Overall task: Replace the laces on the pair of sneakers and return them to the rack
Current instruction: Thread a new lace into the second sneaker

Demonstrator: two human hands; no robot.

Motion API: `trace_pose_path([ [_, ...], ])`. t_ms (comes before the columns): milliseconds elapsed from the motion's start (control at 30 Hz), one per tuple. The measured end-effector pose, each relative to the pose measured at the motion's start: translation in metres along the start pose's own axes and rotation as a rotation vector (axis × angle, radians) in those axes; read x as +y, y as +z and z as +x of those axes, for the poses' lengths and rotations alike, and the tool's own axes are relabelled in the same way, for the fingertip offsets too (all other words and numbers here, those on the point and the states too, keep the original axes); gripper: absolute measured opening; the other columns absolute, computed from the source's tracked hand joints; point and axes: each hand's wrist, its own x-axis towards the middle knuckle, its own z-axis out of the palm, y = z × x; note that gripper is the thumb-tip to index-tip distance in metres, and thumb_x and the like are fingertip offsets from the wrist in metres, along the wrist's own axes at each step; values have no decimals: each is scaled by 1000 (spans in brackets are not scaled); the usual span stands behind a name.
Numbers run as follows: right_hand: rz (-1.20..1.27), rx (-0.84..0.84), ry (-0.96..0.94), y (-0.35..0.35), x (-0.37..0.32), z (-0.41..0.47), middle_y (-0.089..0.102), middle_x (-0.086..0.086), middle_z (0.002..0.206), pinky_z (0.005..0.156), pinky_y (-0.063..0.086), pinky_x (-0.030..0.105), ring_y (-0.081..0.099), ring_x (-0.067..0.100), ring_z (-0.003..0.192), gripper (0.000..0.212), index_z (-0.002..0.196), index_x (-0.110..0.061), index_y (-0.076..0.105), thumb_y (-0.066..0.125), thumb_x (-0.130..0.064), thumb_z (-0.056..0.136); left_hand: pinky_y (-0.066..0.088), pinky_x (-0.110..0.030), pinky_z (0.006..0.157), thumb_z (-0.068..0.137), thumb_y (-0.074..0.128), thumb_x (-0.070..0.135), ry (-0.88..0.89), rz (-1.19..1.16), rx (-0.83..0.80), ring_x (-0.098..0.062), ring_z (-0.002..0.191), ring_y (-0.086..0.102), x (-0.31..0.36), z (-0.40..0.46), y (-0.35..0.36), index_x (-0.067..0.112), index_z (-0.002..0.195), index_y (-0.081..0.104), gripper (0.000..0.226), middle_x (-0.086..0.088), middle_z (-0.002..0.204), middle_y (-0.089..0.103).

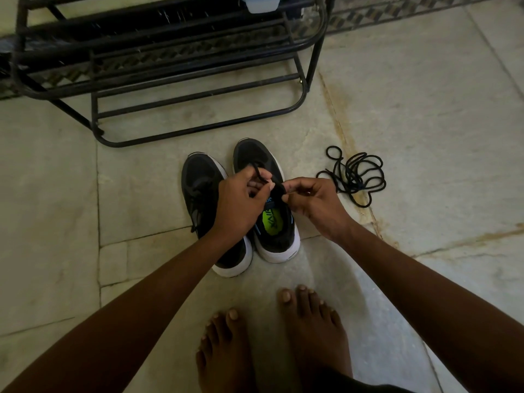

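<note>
**Lace work on the right sneaker: where it could slip**

Both my hands are over the right sneaker (pixel 268 211), which stands on the floor (pixel 425 123) beside the left sneaker (pixel 208 205), the two touching or nearly so, just short of the rack (pixel 175 80). My left hand (pixel 242 204) has its fingers curled, pinching a stretch of black lace (pixel 259 173) that runs up toward the toe. My right hand (pixel 313 201) pinches what looks like the lace's other part, or the tongue's tip; I cannot tell which, the black blurs together there

What could go wrong, as I judge it: the lace is thin and dark against a dark upper, so I might miss an eyelet or cross it unevenly. Pull too hard and the light shoe may slide or tip, since nothing holds it down. The loose laces (pixel 353 175) lie tangled to the right, well apart from the shoes; left coiled like that, they may knot when I draw one out

Both sneakers point toes away from me toward the rack, heels toward my feet (pixel 272 341), their long axes running near to far, the left one angled slightly
</note>
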Motion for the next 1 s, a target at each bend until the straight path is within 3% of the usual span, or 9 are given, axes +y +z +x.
trace_pose_path([
  [333, -14, 3, -1, 1, -1, 0, 75, 22, 99, 80, 60, 38, 72, 31, 88, 20, 108, 4, 73, 66, 8, 90, 61, -22, 76, 93, 74, 16, 78, 85, 51, 0, 79, 71, 1, -5, 4, 13, 104, 71, 11, 10, 87, 71],
  [533, -32, 7, -18, 2, -5, -1, 75, 22, 99, 74, 57, 24, 73, 23, 87, 20, 108, 8, 72, 68, 10, 88, 58, -16, 75, 93, 75, 13, 102, 72, 74, 1, 80, 70, 3, -10, 6, 12, 102, 70, 10, 12, 89, 70],
  [767, -45, 23, -30, 3, -5, -2, 75, 23, 98, 73, 56, 22, 73, 21, 85, 20, 108, 9, 72, 69, 11, 87, 55, -16, 76, 90, 76, 10, 236, 236, 7, -8, 77, 67, 4, -4, 0, 8, 97, 73, 8, -3, 88, 74],
  [900, -32, 19, -29, 4, -6, -2, 75, 23, 99, 75, 57, 24, 74, 24, 88, 21, 108, 9, 71, 68, 12, 87, 54, -29, 68, 88, 77, 6, 355, 401, -30, -20, 71, 64, 6, -4, -4, 3, 92, 72, 7, -10, 81, 70],
  [1000, -32, 11, -25, 3, -6, -2, 75, 22, 99, 75, 57, 23, 74, 24, 88, 21, 108, 9, 71, 67, 12, 88, 53, -32, 66, 86, 78, 2, 401, 476, -51, -26, 69, 65, 8, -4, -2, 2, 91, 71, 8, -13, 79, 70],
])
